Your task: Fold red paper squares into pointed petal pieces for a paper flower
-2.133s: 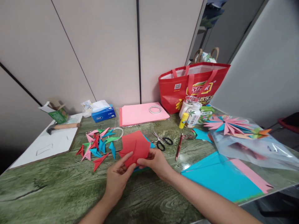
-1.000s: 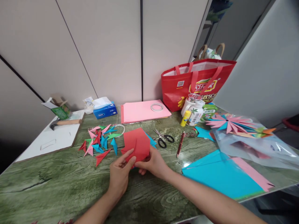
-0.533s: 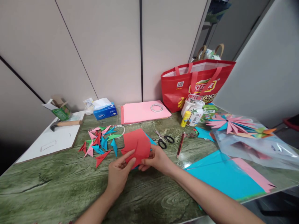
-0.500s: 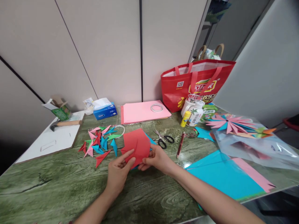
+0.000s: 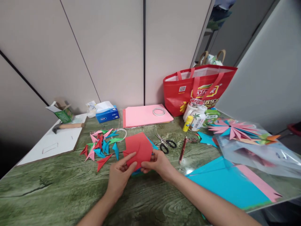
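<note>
Red paper [image 5: 139,149] with a crease is held up over the table, with blue paper [image 5: 152,143] showing behind its right edge. My left hand [image 5: 121,172] pinches the lower left of the red sheet between thumb and fingers. On the lower right edge, my right hand [image 5: 158,164] grips the same paper, thumb in front and fingers behind. Small folded paper pieces [image 5: 101,147] in several colours lie to the left, beside a white ring [image 5: 122,135]. Scissors [image 5: 166,143] with black handles and a dark red pen [image 5: 182,150] rest to the right.
Pink sheets [image 5: 143,116], a tissue box [image 5: 107,115] and a red bag [image 5: 197,89] stand along the back. A hammer [image 5: 70,126] lies on a white board [image 5: 54,141] at left. Blue paper [image 5: 230,185], a glue stick [image 5: 187,123] and a paper star [image 5: 231,128] are at right.
The view has shifted slightly, so the table's things sit a little lower in the picture. My right thumb has slid slightly left along the red paper's lower edge.
</note>
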`<state>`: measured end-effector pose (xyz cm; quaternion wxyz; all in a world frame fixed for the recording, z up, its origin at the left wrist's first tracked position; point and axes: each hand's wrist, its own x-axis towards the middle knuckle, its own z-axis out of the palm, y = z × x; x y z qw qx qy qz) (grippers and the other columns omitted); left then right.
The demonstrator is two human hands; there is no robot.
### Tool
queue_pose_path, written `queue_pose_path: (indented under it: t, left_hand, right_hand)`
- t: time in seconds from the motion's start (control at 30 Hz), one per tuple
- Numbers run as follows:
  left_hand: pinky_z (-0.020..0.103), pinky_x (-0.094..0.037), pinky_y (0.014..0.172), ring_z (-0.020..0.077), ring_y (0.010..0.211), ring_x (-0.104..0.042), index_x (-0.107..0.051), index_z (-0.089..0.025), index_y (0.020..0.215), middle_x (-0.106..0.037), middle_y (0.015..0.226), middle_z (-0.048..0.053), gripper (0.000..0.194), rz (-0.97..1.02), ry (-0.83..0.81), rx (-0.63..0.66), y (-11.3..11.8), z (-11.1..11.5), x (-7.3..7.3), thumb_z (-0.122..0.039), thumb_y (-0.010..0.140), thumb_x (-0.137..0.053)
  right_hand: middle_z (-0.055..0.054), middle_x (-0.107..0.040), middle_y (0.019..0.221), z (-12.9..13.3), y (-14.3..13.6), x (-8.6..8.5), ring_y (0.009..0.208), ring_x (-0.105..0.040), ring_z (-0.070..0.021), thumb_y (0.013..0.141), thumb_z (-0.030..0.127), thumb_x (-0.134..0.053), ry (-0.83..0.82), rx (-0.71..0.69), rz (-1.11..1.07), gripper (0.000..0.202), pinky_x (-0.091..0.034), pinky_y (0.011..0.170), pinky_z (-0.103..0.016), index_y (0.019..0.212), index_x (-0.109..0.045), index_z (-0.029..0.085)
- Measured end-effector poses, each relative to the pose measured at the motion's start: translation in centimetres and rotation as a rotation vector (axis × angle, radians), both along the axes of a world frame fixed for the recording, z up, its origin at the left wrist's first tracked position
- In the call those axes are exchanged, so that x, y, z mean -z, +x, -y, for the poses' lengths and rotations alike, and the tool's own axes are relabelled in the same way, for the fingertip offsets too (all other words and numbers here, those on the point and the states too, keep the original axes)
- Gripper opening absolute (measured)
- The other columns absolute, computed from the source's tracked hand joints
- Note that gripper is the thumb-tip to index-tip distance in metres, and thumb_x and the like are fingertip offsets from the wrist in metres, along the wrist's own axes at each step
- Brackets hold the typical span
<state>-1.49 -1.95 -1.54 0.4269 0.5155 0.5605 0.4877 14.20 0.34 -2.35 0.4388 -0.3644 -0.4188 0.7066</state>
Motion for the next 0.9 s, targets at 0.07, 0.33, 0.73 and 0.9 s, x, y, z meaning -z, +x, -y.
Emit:
queue_pose_path:
  t: [0.07, 0.33, 0.73, 0.9]
  left_hand:
    - [0.018, -0.041, 0.048, 0.0106, 0.052, -0.052, -0.062, -0.015, 0.107, -0.06, 0.058, -0.002, 0.046, 0.09, -0.021, 0.042, 0.2, 0.1, -0.3, -0.024, 0.062, -0.068]
    - [0.027, -0.048, 0.077, 0.0206, 0.091, -0.061, -0.055, -0.015, 0.115, -0.067, 0.102, 0.008, 0.056, 0.283, -0.09, 0.113, 0.7, 0.4, -0.8, -0.017, 0.061, -0.067]
    - [0.033, -0.044, 0.087, 0.0231, 0.104, -0.055, -0.054, -0.019, 0.117, -0.06, 0.115, 0.009, 0.053, 0.434, -0.133, 0.25, 0.7, 0.5, -1.5, -0.018, 0.065, -0.066]
    - [0.029, -0.046, 0.082, 0.0154, 0.081, -0.061, -0.055, -0.018, 0.117, -0.069, 0.084, 0.003, 0.054, 0.457, -0.137, 0.189, 0.7, 0.6, -1.1, -0.014, 0.064, -0.064]
  right_hand:
    - [0.0, -0.067, 0.061, 0.2, -0.5, 0.1, 0.049, -0.062, -0.0126, 0.05, 0.026, -0.077, -0.006, 0.079, -0.002, 0.043, -0.051, 0.049, -0.023, 0.086, -0.055, 0.013]
    - [0.0, -0.068, 0.059, 0.2, -0.6, -0.1, 0.047, -0.062, -0.013, 0.049, 0.027, -0.077, -0.002, 0.117, -0.002, 0.047, -0.051, 0.048, -0.023, 0.087, -0.054, 0.013]
    - [0.0, -0.066, 0.057, -0.2, 0.0, -0.1, 0.047, -0.062, -0.014, 0.049, 0.029, -0.078, -0.002, 0.126, -0.004, 0.046, -0.051, 0.048, -0.025, 0.084, -0.054, 0.013]
    - [0.0, -0.067, 0.058, -0.1, -0.1, -0.1, 0.047, -0.062, -0.0133, 0.05, 0.028, -0.078, -0.005, 0.111, -0.017, 0.047, -0.051, 0.047, -0.024, 0.086, -0.053, 0.013]
